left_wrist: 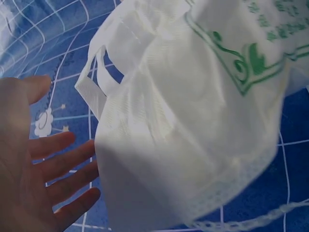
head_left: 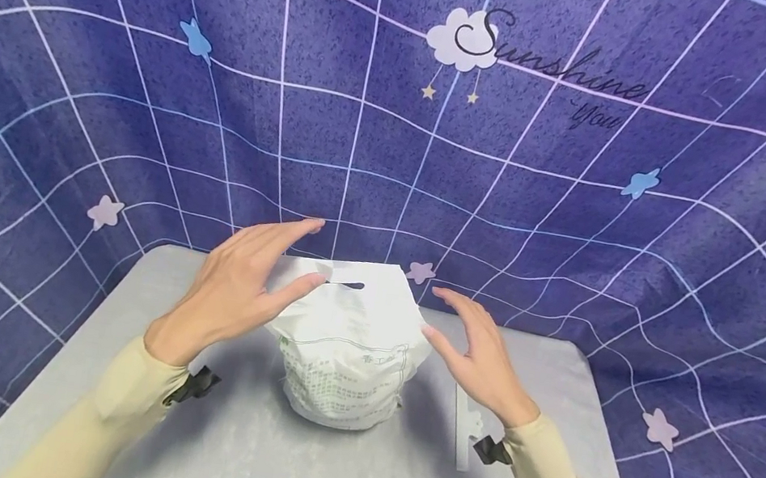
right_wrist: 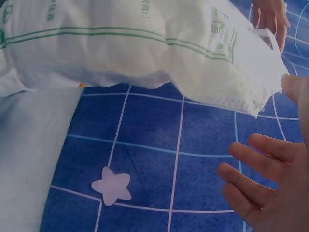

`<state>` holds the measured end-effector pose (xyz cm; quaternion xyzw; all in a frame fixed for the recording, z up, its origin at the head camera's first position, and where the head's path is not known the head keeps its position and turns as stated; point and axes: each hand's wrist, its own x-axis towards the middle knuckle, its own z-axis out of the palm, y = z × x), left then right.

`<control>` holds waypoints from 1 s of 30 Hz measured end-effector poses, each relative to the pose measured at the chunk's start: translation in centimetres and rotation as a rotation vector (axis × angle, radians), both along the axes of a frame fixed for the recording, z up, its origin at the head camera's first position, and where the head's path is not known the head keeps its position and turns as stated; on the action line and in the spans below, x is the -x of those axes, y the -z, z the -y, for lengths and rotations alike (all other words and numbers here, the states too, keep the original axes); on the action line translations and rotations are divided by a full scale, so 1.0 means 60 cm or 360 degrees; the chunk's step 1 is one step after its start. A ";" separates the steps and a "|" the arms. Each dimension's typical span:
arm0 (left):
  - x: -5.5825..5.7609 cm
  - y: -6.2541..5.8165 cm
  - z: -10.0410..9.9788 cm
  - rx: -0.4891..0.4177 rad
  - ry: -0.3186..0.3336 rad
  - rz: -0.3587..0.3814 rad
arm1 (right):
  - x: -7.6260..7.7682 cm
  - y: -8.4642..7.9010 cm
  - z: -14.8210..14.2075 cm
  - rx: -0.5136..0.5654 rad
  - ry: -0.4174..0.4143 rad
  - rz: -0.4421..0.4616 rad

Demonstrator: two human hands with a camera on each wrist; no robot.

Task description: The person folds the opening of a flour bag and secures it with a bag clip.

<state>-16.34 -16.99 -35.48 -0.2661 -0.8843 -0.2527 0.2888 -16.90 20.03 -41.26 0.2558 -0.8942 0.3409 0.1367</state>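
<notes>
A white plastic bag [head_left: 340, 384] with green printing stands upright and bulging on the table, its die-cut handle slot at the top. What it holds is hidden. My left hand [head_left: 240, 284] is at the bag's upper left, fingers extended and thumb apart, the thumb tip overlapping the bag near the slot. Over on the upper right, my right hand [head_left: 480, 355] has its fingers spread, with the thumb right at the bag's edge. In the left wrist view the handle loops of the bag [left_wrist: 159, 96] show beside the left fingers. The right wrist view shows the bag [right_wrist: 130, 53] beyond the right thumb.
The table has a pale grey cover [head_left: 249, 457]. A thin white object with a notched edge [head_left: 462, 430] lies under the right forearm. Behind and around the table hangs a blue grid-patterned cloth [head_left: 341, 119] with stars and a cloud.
</notes>
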 end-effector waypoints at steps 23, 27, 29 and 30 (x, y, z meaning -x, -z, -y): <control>0.019 -0.042 -0.065 0.0288 0.0158 0.0284 | -0.011 0.014 0.010 0.0158 -0.0070 0.0169; 0.024 -0.043 -0.073 0.0331 0.0189 0.0286 | -0.013 0.015 0.005 0.0167 -0.0093 0.0155; 0.028 -0.044 -0.077 0.0355 0.0208 0.0283 | -0.014 0.015 0.002 0.0165 -0.0104 0.0148; 0.029 -0.046 -0.079 0.0370 0.0213 0.0284 | -0.014 0.015 0.001 0.0163 -0.0106 0.0150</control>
